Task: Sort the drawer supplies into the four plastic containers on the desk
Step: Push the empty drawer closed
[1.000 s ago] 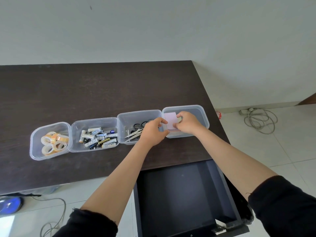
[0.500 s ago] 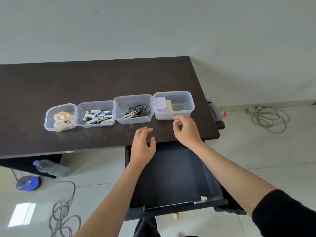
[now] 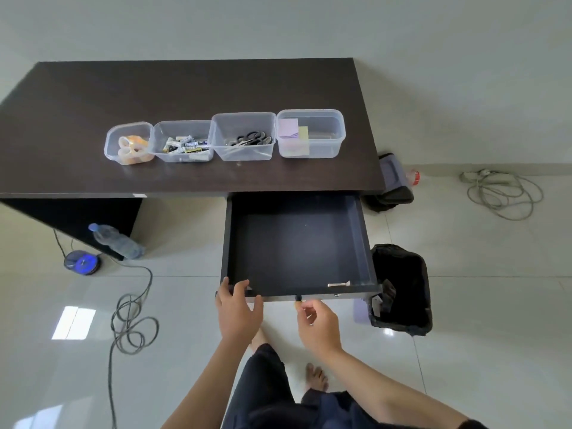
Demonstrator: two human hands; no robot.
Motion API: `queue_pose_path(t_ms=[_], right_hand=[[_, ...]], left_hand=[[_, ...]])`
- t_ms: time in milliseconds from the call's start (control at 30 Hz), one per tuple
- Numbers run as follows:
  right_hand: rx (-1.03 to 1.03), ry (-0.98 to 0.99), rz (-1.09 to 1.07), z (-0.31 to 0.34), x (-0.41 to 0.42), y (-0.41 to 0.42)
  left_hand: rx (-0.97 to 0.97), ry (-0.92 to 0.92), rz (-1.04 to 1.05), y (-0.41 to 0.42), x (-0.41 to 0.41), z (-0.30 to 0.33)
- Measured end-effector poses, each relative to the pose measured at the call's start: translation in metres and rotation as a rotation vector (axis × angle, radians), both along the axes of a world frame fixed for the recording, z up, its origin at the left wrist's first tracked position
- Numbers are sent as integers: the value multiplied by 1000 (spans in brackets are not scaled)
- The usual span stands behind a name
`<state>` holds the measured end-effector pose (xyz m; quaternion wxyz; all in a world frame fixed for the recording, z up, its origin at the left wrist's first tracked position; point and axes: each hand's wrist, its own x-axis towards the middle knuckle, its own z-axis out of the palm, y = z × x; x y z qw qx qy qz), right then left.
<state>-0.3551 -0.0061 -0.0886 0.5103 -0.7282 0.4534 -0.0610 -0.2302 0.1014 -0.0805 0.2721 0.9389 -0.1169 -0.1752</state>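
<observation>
I had my left hand [image 3: 238, 308] at the drawer [image 3: 298, 243] front, near its left corner, fingers laid over the top edge and thumb beside them, placed there to steady the front and push it home. My right hand [image 3: 317, 325] hung just below the knob [image 3: 298, 298], fingers loosely curled and holding nothing; whether a fingertip touched the knob I could not tell. It was there, I judged, to take the knob and guide the drawer in.

The drawer stood pulled out and looked bare inside, so the sorting seemed finished. The supplies lay on the desk [image 3: 185, 88] in the four tubs, side by side in a row: tape [image 3: 131, 147] in the leftmost, batteries [image 3: 185, 145] next, scissors [image 3: 252, 140] in the third, notes [image 3: 292, 133] in the right tub [image 3: 311, 133].

Half a second earlier both hands had been over the desk's near edge, just in front of the tubs, open and holding nothing. Since then they had dropped to the drawer front, and my view had drawn back and tilted down, showing my legs and the floor.
</observation>
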Motion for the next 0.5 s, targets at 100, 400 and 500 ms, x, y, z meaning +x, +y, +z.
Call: queue_pose_path(t_ms=[100,400,500], right_hand=[[284,125,-211,1,7,4],[755,37,-518,-7,47,6],[735,52,-554,-7,58,8]], left_hand=[[67,21,46,12,-3,-2],[13,196,75,22,31,-5],[-15,216,59,25,39,-6]])
